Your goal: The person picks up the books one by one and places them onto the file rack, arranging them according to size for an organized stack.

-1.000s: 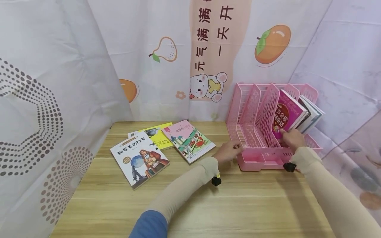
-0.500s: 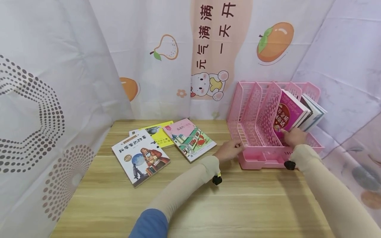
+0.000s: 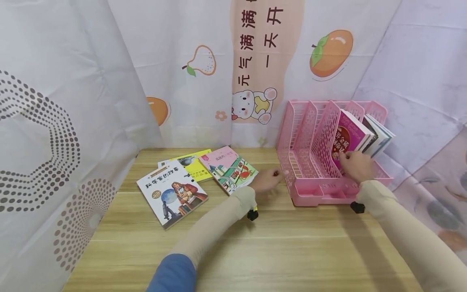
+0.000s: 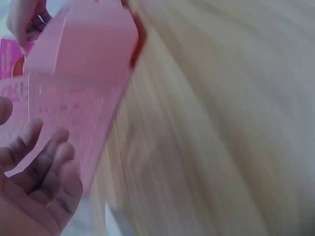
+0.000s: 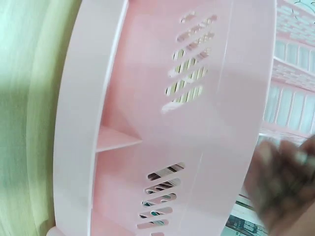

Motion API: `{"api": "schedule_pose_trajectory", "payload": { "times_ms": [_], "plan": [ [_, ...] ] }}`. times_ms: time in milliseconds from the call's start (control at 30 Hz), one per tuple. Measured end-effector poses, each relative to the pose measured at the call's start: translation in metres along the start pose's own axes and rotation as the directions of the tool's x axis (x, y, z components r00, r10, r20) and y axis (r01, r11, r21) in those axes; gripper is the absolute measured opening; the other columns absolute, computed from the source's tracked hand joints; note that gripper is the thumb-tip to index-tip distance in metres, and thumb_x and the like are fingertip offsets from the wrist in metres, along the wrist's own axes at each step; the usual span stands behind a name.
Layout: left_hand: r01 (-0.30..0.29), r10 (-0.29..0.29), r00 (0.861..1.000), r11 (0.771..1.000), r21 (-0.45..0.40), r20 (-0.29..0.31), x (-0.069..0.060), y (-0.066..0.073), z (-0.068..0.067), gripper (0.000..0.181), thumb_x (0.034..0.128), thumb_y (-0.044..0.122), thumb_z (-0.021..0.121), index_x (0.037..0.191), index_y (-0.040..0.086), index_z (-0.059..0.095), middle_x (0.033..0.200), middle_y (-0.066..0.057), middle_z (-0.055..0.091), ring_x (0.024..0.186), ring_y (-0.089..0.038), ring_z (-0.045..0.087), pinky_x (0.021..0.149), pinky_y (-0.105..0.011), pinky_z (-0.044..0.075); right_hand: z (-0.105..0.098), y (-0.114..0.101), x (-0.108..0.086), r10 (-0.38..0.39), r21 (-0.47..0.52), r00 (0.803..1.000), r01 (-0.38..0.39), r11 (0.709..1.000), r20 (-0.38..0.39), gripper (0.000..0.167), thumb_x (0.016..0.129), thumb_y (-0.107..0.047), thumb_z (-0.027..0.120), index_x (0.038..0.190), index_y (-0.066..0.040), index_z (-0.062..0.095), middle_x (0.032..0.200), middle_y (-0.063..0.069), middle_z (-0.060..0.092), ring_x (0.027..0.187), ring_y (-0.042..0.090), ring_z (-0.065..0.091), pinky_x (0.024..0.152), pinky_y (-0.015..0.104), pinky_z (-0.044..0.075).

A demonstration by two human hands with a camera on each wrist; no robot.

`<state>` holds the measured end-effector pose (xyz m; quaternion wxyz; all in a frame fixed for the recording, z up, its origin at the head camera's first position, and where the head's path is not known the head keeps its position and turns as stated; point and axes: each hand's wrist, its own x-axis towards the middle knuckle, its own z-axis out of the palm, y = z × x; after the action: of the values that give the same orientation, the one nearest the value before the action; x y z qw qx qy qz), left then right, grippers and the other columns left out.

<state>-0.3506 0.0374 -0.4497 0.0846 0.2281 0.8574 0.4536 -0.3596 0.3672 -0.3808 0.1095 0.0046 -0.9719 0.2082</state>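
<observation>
The pink file rack (image 3: pixel 304 184), with upright dividers and small front trays, stands at the right of the table. A magenta book (image 3: pixel 344 136) leans in one slot, with other books (image 3: pixel 379 136) in the slot to its right. My right hand (image 3: pixel 357 165) is over the rack's front, beside the magenta book's lower part; its fingers look loosely curled and are blurred in the right wrist view. My left hand (image 3: pixel 268 181) hovers between the rack and a pink picture book (image 3: pixel 228 168), covering that book's corner. In the left wrist view its relaxed fingers hold nothing.
A white book (image 3: pixel 173 192) with a figure and globe lies at the left, partly over a yellow book (image 3: pixel 195 164). The wooden table (image 3: pixel 233 251) extends toward me. Printed curtains (image 3: pixel 204 101) hang behind and on both sides.
My left hand has left the rack's front left corner and moved left toward the pink picture book. The right hand has shifted slightly upward and back from the magenta book.
</observation>
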Motion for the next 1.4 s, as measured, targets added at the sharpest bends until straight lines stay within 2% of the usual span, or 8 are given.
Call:
{"api": "schedule_pose_trajectory", "payload": {
  "times_ms": [100,200,333,567,800,967,1167,1400],
  "plan": [
    [0.046,-0.045,0.998,0.999,0.009,-0.052,-0.008,-0.012,-0.022,0.040,0.1052,0.055,0.051,0.107,0.018,0.064,0.096,-0.008,0.070,0.078,-0.024,0.068,0.068,-0.034,0.055,0.004,-0.012,0.006,-0.113,0.043,0.993,0.111,0.993,0.037,0.050,0.109,-0.046,0.044,0.093,-0.003,0.066,0.076,0.011,0.064,0.073,0.032,0.057,0.065,0.043,0.045],
    [0.068,-0.062,0.991,0.997,0.046,-0.116,-0.014,-0.024,-0.043,0.038,0.1050,0.054,0.052,0.106,0.018,0.063,0.100,-0.001,0.067,0.087,-0.017,0.064,0.077,-0.033,0.052,0.006,-0.024,0.011,-0.202,0.096,0.976,0.194,0.976,0.083,0.053,0.108,-0.049,0.048,0.118,0.000,0.064,0.099,0.018,0.069,0.090,0.035,0.061,0.079,0.052,0.048],
    [0.100,-0.083,0.984,0.990,0.102,-0.155,-0.023,-0.037,-0.064,0.038,0.1054,0.053,0.051,0.108,0.016,0.061,0.108,0.001,0.064,0.094,-0.014,0.059,0.083,-0.034,0.050,0.013,-0.039,0.014,-0.265,0.152,0.952,0.243,0.958,0.151,0.051,0.108,-0.044,0.050,0.129,0.002,0.059,0.117,0.024,0.065,0.104,0.038,0.062,0.089,0.058,0.049],
    [0.097,-0.068,0.985,0.979,0.182,-0.159,-0.044,-0.057,-0.079,0.042,0.1044,0.047,0.056,0.119,0.009,0.067,0.110,-0.004,0.065,0.102,-0.019,0.059,0.090,-0.038,0.050,0.034,-0.052,0.011,-0.367,0.233,0.913,0.323,0.917,0.177,0.048,0.110,-0.035,0.051,0.136,0.005,0.053,0.125,0.026,0.062,0.110,0.040,0.060,0.093,0.061,0.049],
    [0.204,-0.172,0.968,0.964,0.172,-0.182,-0.064,-0.071,-0.100,0.038,0.1042,0.045,0.057,0.121,0.012,0.063,0.120,-0.009,0.063,0.114,-0.026,0.056,0.098,-0.045,0.047,0.047,-0.075,0.009,-0.402,0.200,0.900,0.368,0.908,0.169,0.054,0.108,-0.042,0.052,0.140,0.002,0.052,0.140,0.028,0.054,0.131,0.049,0.043,0.108,0.068,0.030],
    [0.231,-0.196,0.960,0.958,0.172,-0.201,-0.079,-0.076,-0.109,0.036,0.1046,0.046,0.057,0.118,0.013,0.062,0.121,-0.009,0.062,0.115,-0.026,0.056,0.099,-0.045,0.047,0.055,-0.090,0.005,-0.435,0.184,0.891,0.409,0.894,0.133,0.054,0.105,-0.040,0.058,0.138,0.003,0.053,0.140,0.028,0.053,0.132,0.049,0.036,0.109,0.068,0.022],
    [0.218,-0.175,0.959,0.958,0.188,-0.222,-0.093,-0.083,-0.119,0.037,0.1050,0.045,0.056,0.118,0.011,0.063,0.121,-0.009,0.063,0.115,-0.026,0.058,0.099,-0.045,0.049,0.072,-0.111,0.002,-0.504,0.158,0.858,0.487,0.859,0.096,0.046,0.103,-0.033,0.063,0.135,-0.001,0.058,0.138,0.024,0.058,0.127,0.045,0.041,0.106,0.065,0.027],
    [0.219,-0.177,0.948,0.966,0.140,-0.263,-0.111,-0.095,-0.131,0.032,0.1050,0.038,0.059,0.117,0.009,0.064,0.121,-0.010,0.064,0.113,-0.026,0.060,0.097,-0.045,0.050,0.088,-0.134,-0.004,-0.546,0.078,0.819,0.541,0.837,0.179,0.053,0.102,-0.048,0.060,0.135,-0.006,0.058,0.142,0.022,0.054,0.129,0.045,0.043,0.107,0.067,0.031]
  ]
}}
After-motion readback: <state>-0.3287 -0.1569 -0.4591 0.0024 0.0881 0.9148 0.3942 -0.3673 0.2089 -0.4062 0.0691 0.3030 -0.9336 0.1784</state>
